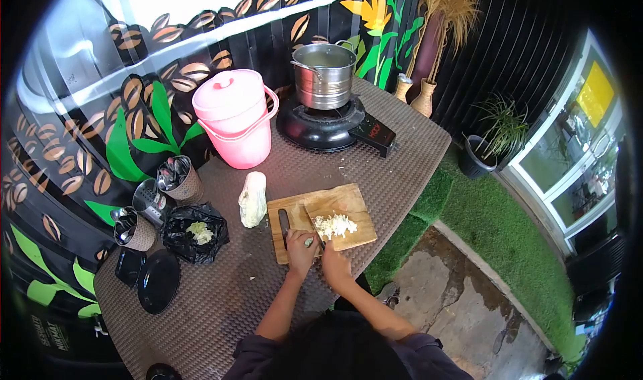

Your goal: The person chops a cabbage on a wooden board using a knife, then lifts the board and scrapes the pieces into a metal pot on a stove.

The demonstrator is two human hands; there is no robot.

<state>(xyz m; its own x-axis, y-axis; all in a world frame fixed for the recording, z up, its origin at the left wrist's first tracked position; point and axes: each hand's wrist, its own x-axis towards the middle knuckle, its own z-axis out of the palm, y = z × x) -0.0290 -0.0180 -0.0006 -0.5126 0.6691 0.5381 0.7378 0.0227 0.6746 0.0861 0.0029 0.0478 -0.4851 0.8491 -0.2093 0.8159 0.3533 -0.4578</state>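
Observation:
A wooden cutting board (364, 212) lies on the table, with a dark elongated slot or strip near its left end. My right hand (337, 271) is closed around a knife (313, 222), whose blade points away from me over the board. To the left of the blade, my left hand (301, 249) has its fingers curled on a small pale green vegetable piece (308, 242), partly hidden by them. Chopped pale vegetable (336, 226) is heaped just right of the knife. A long head of napa cabbage (253, 200) rests beyond the board's left corner.
Behind the board stand a pink lidded bucket (234, 122) and a steel pot (325, 79) on a black portable stove (321, 129). At left are a black plastic bag (175, 236) with scraps, cutlery holders (182, 182) and a black oval plate (159, 281). The table edge (418, 196) runs along the right.

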